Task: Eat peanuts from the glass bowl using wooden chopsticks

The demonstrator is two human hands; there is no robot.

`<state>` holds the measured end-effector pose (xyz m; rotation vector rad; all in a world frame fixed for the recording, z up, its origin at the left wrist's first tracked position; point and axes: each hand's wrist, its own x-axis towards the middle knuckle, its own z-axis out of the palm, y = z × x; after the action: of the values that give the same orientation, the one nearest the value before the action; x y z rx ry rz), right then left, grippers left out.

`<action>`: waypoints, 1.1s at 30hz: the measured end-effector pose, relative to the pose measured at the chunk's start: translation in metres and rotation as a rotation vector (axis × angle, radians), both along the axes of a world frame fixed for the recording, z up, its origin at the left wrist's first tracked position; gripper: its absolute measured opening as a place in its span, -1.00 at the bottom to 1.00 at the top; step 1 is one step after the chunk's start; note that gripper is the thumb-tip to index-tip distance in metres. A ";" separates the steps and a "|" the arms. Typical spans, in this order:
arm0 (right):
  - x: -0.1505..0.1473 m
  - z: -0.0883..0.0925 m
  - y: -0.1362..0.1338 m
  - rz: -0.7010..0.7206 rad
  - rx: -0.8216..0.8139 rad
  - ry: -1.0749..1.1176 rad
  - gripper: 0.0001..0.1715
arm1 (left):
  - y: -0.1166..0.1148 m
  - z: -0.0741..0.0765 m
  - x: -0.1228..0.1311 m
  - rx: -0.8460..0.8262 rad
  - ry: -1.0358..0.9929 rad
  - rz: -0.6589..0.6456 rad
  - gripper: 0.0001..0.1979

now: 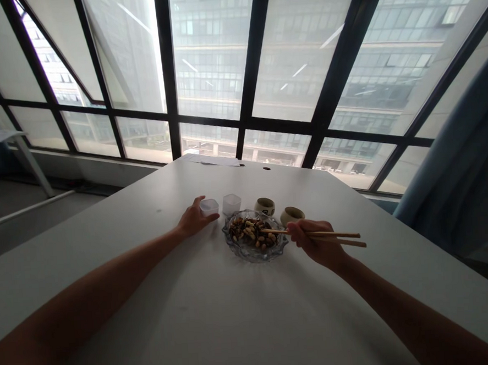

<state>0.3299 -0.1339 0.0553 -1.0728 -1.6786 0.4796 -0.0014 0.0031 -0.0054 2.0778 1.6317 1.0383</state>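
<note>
A clear glass dish (254, 252) holding mixed nuts and beans sits in the middle of the white table (219, 310). My right hand (317, 243) is closed round a pair of wooden chopsticks (338, 237), whose tips reach into the dish from the right. My left hand (193, 218) curls round a small translucent plastic cup (209, 206) just left of the dish. A second plastic cup (231, 203) stands beside it.
Two small ceramic cups (264, 205) (291, 214) stand behind the dish. Papers (215, 159) lie at the table's far edge, before large dark-framed windows. A blue curtain (465, 152) hangs at right; another table (1, 137) stands at far left.
</note>
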 end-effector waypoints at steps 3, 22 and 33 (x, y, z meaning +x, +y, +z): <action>0.001 -0.003 0.002 -0.027 0.029 -0.065 -0.46 | -0.001 0.001 0.000 -0.002 0.003 0.002 -0.08; -0.004 -0.053 0.017 -0.137 -0.433 0.800 -0.39 | -0.014 0.001 0.006 0.305 0.160 -0.152 -0.35; -0.003 -0.053 0.018 -0.081 -0.482 0.747 -0.38 | -0.015 0.002 0.006 0.320 0.198 -0.212 -0.40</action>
<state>0.3270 -0.1162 0.0024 -1.1008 -0.8711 1.1128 0.0050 -0.0117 -0.0032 2.5706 1.3579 1.1100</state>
